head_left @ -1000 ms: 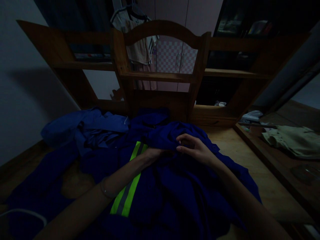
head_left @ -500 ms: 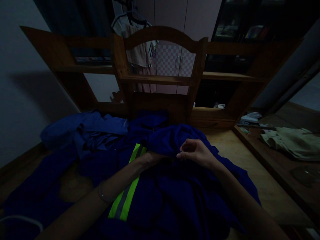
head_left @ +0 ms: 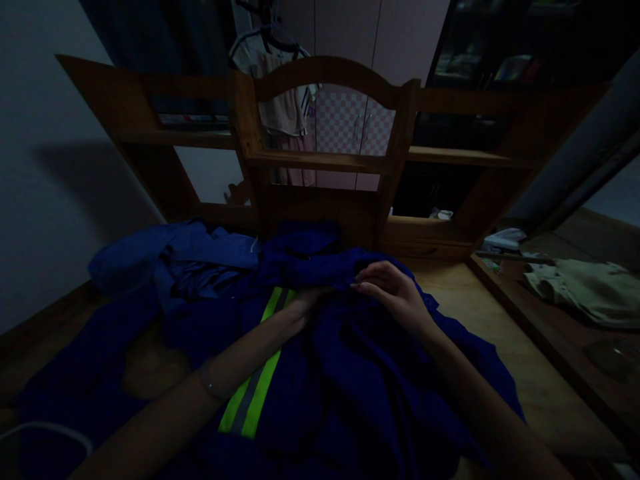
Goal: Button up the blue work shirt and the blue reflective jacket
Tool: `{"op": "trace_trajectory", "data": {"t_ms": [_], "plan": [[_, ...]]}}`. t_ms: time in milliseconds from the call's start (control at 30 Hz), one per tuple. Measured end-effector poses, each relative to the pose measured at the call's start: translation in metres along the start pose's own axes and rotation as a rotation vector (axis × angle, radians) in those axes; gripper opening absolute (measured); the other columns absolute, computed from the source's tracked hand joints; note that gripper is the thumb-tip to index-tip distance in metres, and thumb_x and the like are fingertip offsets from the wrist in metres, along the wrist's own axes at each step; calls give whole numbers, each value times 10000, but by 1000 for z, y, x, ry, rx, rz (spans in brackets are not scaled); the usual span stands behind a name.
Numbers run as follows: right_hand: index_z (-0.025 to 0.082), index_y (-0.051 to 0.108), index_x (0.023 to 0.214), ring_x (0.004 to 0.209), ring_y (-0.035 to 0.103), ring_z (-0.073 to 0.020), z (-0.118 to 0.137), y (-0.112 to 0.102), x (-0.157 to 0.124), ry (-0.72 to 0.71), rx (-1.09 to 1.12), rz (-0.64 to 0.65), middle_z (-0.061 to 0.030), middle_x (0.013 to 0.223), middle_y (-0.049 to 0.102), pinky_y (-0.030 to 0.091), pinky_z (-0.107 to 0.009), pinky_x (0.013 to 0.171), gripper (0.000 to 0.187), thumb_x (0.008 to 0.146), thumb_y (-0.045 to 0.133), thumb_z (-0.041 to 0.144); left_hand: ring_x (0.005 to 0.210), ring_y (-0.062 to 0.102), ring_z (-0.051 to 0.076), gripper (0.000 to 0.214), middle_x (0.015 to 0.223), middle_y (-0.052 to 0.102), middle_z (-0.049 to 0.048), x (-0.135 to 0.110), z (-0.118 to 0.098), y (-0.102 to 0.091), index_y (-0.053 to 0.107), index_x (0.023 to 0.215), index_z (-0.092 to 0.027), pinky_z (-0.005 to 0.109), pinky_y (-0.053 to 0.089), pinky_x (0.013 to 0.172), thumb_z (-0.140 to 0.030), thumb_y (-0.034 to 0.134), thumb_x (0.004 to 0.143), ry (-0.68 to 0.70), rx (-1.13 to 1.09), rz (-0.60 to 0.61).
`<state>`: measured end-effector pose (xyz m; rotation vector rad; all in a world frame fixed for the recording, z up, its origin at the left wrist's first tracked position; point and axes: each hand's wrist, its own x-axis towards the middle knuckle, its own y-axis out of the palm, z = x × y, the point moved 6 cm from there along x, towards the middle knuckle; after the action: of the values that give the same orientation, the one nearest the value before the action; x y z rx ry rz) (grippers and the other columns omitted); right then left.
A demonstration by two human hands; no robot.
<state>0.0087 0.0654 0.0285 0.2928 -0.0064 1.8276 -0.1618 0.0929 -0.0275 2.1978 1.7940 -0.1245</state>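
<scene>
A dark blue work garment (head_left: 350, 387) with a yellow-green reflective stripe (head_left: 255, 387) lies crumpled on a wooden surface before me. My right hand (head_left: 395, 293) rests on top of a raised fold of it, fingers curled round the cloth. My left hand (head_left: 305, 303) reaches under that same fold, so its fingers are hidden by the fabric. A thin bracelet (head_left: 207, 383) sits on my left wrist.
A lighter blue garment (head_left: 185, 260) is heaped at the back left. A wooden headboard with shelves (head_left: 325, 160) stands behind. A pale green cloth (head_left: 585, 290) lies on a ledge at the right. Bare wood (head_left: 510, 333) shows to the right. The room is dim.
My right hand has shifted slightly up and left along the fold, its fingers closing and then re-gripping the cloth. My left hand has stayed tucked under the fabric.
</scene>
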Motion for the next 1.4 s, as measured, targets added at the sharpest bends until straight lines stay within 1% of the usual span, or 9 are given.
{"op": "trace_trajectory", "data": {"t_ms": [133,367,500,600,767,900,1067,1267,1400], "plan": [[264,484,1205,1233,454,-195,2,3,1,-43,15,85,-60,1301,511,370,-371,1046,410,823,632,282,1063,578,219,367,1166,634,50,-12,-26,18,639,1074,-184,354,396,991,-166,578,713,213,207,101],[258,482,1252,1233,459,-205,4,8,-1,-26,21,201,-61,1351,467,358,-382,1053,412,850,570,241,1035,583,240,323,1099,657,51,-24,-36,33,633,1068,-170,337,413,943,-332,587,792,298,528,156],[224,545,1163,1018,602,-199,5,-9,2,-21,-97,72,-68,1186,585,479,-334,867,302,864,530,271,1030,583,239,321,1073,669,47,-16,-30,24,651,1035,-168,335,400,958,-308,625,747,295,596,92],[195,632,969,775,635,-175,4,-29,2,4,-405,-41,-39,903,660,478,-277,679,217,879,496,338,1051,573,248,300,1034,685,37,-8,-24,9,665,1013,-192,335,374,987,-266,615,726,243,583,-14],[200,686,784,602,590,-172,-9,-34,-2,81,-910,88,-29,681,655,366,-261,542,317,879,478,418,1017,586,260,255,964,703,22,-7,-19,-1,690,942,-237,342,334,1017,-204,565,722,222,504,-98],[186,637,1082,682,621,-217,-22,-38,-1,103,-1076,-6,-79,759,681,358,-275,571,327,869,493,389,1055,574,259,273,933,708,31,-15,-24,9,671,999,-233,327,323,1028,-294,619,739,266,462,-70],[126,241,1432,615,604,-227,-24,-52,-1,133,-1039,-168,-41,661,644,378,-292,568,701,845,526,380,1131,542,257,477,1002,695,41,-16,-24,16,637,1066,-228,325,306,1048,-364,757,625,256,499,-40],[220,497,1173,625,599,-155,-10,-28,-1,7,-702,-57,-3,760,631,427,-258,587,317,885,484,352,1192,495,246,339,1003,693,45,-16,-34,12,654,1004,-243,327,243,1081,-403,691,707,359,552,-149],[209,620,935,857,598,-172,-7,-3,-2,-130,-789,69,-44,955,627,437,-274,749,135,860,508,215,1122,544,258,187,929,707,47,-19,-41,13,678,906,-265,314,291,1037,-369,639,756,389,614,-170]]}}
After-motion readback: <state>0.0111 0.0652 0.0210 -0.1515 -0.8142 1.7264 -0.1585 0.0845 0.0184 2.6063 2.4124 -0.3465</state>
